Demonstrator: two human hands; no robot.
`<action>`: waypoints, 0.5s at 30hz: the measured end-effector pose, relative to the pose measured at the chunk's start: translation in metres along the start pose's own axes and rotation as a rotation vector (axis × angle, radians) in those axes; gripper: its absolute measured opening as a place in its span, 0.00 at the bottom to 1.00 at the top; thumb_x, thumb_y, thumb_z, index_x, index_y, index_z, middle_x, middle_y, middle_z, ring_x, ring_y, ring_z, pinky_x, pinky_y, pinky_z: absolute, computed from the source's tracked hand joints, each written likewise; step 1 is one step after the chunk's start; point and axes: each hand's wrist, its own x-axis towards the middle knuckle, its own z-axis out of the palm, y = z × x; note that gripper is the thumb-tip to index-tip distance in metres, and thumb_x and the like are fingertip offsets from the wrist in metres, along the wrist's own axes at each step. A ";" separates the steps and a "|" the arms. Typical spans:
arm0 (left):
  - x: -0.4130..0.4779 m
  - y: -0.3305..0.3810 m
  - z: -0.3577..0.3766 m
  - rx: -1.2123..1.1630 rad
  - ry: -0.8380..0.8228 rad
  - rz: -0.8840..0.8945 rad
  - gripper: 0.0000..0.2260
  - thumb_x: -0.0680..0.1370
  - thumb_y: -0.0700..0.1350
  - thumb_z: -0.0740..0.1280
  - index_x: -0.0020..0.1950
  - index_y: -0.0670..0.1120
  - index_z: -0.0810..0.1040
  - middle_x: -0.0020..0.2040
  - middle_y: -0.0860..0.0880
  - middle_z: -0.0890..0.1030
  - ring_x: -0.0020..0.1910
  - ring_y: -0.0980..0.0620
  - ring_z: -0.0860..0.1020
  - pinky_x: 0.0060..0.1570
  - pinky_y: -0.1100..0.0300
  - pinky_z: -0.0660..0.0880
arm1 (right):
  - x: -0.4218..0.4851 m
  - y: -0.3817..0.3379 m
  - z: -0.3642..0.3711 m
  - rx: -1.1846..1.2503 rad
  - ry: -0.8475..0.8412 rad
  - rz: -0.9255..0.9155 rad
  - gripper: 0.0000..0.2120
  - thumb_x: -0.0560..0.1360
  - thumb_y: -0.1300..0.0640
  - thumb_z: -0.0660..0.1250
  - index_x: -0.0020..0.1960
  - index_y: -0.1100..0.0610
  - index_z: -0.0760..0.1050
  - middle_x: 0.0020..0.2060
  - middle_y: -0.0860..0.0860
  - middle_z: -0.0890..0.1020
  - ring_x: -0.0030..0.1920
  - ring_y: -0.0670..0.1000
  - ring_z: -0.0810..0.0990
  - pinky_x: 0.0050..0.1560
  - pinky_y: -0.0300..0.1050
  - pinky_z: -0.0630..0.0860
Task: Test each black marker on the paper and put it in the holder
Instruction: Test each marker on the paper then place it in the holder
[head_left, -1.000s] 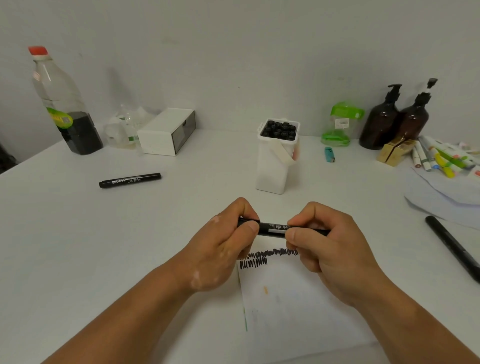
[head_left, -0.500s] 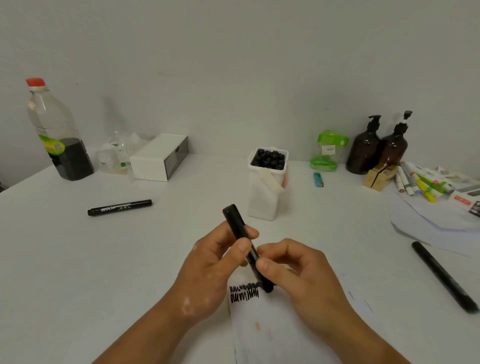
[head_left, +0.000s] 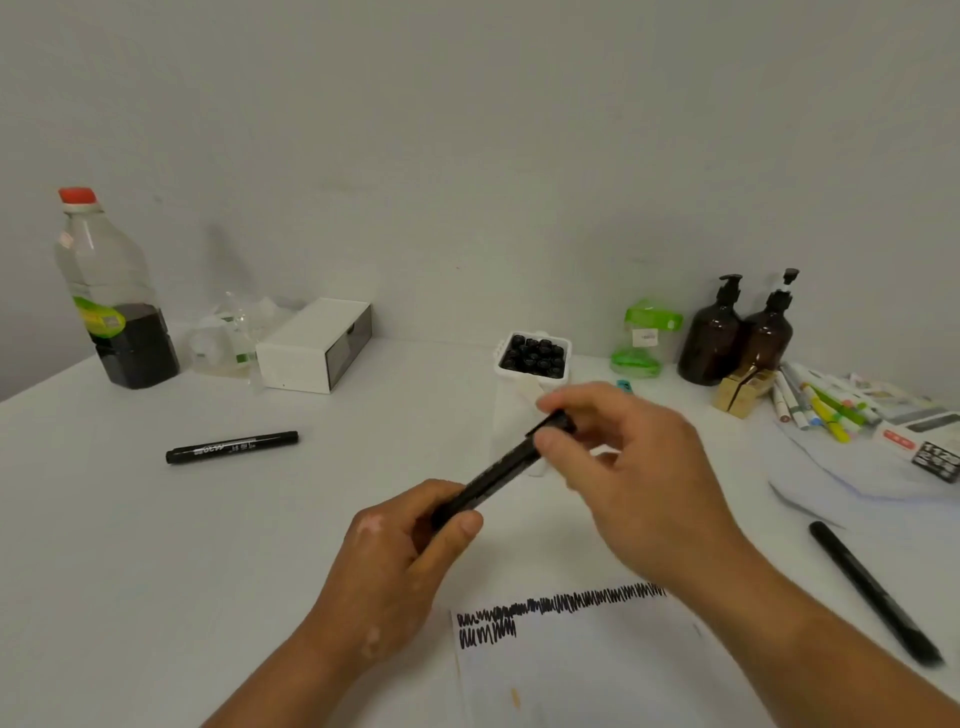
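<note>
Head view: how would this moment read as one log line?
marker: held, tilted | left hand: grips lower end | right hand: pinches upper end | holder: behind, filled | paper: scribbled

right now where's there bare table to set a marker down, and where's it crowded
Bare table lies left of the left hand, on the near side of the loose marker, and between the white box and the holder. The back right is crowded: pump bottles, coloured pens, papers.
</note>
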 end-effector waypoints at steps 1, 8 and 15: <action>0.003 -0.004 -0.002 -0.025 0.039 -0.061 0.11 0.76 0.63 0.63 0.48 0.59 0.79 0.33 0.52 0.78 0.30 0.53 0.73 0.30 0.69 0.69 | 0.019 -0.003 -0.011 -0.005 0.063 -0.012 0.09 0.74 0.56 0.76 0.49 0.42 0.81 0.37 0.41 0.85 0.38 0.45 0.84 0.44 0.48 0.82; 0.012 -0.019 -0.004 -0.047 0.126 -0.236 0.07 0.78 0.50 0.68 0.41 0.55 0.80 0.29 0.51 0.77 0.27 0.59 0.71 0.30 0.69 0.69 | 0.139 -0.003 -0.039 -0.260 0.281 -0.069 0.06 0.76 0.51 0.73 0.51 0.46 0.78 0.34 0.43 0.82 0.35 0.40 0.80 0.40 0.37 0.74; 0.016 -0.022 -0.003 -0.049 0.138 -0.243 0.07 0.77 0.49 0.70 0.39 0.54 0.80 0.29 0.52 0.76 0.27 0.59 0.70 0.30 0.70 0.68 | 0.170 0.009 -0.021 -0.433 0.141 -0.068 0.07 0.76 0.54 0.72 0.53 0.52 0.79 0.36 0.43 0.79 0.38 0.42 0.78 0.36 0.31 0.69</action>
